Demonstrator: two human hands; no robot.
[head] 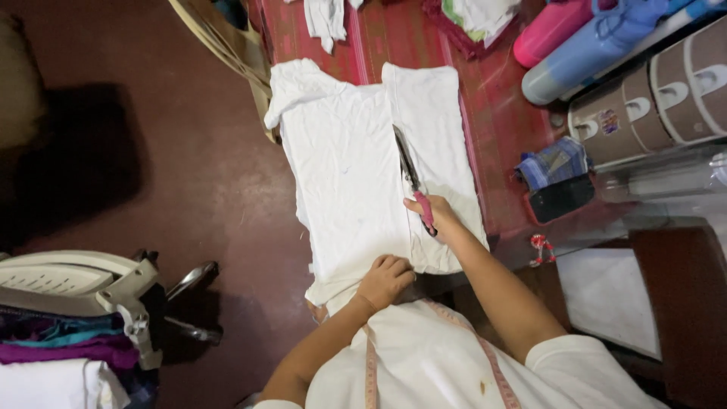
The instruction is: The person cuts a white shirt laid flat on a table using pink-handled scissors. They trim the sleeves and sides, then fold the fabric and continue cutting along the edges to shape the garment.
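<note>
White cloth [344, 174], folded or layered into a long panel, lies in the centre of the frame on a red patterned table top [503, 113], running from the upper middle down to the person's body, with a cut already opened along its right third. In that cut sit the scissors [410, 176], dark blades pointing up the frame and pink handles toward the person. The right hand [438, 216] is closed round those handles, just right of centre; the left hand [386, 279] is curled, knuckles up, pressing the near edge of the cloth flat at the lower middle. To cut well here, I would judge that the pressing hand should stay close behind the blades so the layers do not creep, the lower blade should ride on the table, and the strokes should be long and never fully closed, keeping the line straight. A measuring tape [371, 363] hangs round the person's neck at the bottom. Outward, a blue folded cloth [555, 162] and a dark phone [560, 198] lie at the right, pink and blue bottles [575, 38] at the upper right, and a sewing machine [76, 284] at the lower left.
</note>
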